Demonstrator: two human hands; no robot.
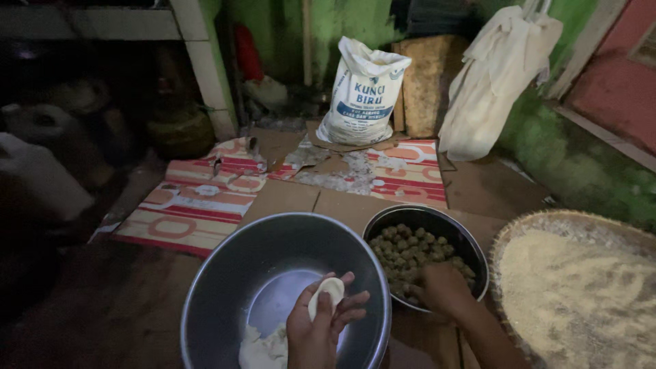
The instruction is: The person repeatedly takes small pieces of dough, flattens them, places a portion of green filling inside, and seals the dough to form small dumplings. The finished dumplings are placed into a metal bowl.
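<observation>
Left hand (pixel 320 326) cups a flattened white dough disc (pixel 327 294) over the big steel basin (pixel 225 287); grip closed loosely round it. Disc's long axis runs roughly up-frame, tilted right. Right hand (pixel 443 290) dips into the dark bowl (pixel 471 247) of small filling balls (pixel 410 249); fingers hidden, grip cannot tell. Disc looks shaped but unfilled; dough lump (pixel 263 348) remains in basin. Crumb-filled woven tray (pixel 519 229) at right.
</observation>
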